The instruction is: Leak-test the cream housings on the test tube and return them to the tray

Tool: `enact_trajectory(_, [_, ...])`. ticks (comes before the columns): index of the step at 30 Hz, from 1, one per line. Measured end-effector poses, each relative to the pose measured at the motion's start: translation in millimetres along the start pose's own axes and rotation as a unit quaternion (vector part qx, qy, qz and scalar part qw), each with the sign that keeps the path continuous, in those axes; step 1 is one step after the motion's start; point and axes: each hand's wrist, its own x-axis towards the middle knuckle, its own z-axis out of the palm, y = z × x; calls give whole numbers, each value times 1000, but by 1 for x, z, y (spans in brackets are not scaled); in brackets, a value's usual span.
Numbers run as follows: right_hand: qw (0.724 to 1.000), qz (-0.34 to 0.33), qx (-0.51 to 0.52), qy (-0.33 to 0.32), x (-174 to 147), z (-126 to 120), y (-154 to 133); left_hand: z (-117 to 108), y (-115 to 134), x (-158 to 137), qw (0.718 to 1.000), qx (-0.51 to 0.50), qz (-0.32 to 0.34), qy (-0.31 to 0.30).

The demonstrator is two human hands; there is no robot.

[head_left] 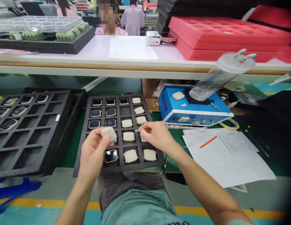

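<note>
My left hand [95, 147] is closed on a cream watch case [109, 133], held above the black foam tray [121, 165]. My right hand [154, 132] pinches a small pale piece [137, 130], too small to name, over the tray's right side. Watches with dark screens up [111, 156] fill most of the tray's left compartments. Cream cases lying screen down [130, 156] sit in the middle and right columns. One compartment [125, 110] in the second row holds nothing. My right hand partly covers another case [143, 139].
At the left stands another foam tray [49, 134] with several watches. A blue control box [194, 107] carries a clear cylinder [213, 78] and another cream case [178, 95]. Papers [229, 156] lie at the right. Across the back runs a shelf edge [126, 72]; a person sits beyond it.
</note>
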Motion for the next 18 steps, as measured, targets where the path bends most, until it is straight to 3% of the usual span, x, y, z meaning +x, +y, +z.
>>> enact_trajectory(2, [996,3,-71,-49,15,-1,0,-1,11,22,998,-53,-30,-29])
enact_trajectory(4, [991,6,-109,-71,26,0,-1,8,19,46,996,-11,-34,-81])
enact_trajectory(6, [990,5,-120,-70,31,0,-2,22,19,68,977,168,14,-133])
enact_trajectory(9, [991,5,-119,-60,29,-6,0,42,11,92,905,385,80,-165])
enact_trajectory(14, [998,15,-50,-19,8,-20,12,49,-2,106,882,428,93,-172])
enact_trajectory(18, [999,41,29,6,-4,-15,13,42,0,105,891,408,100,-170])
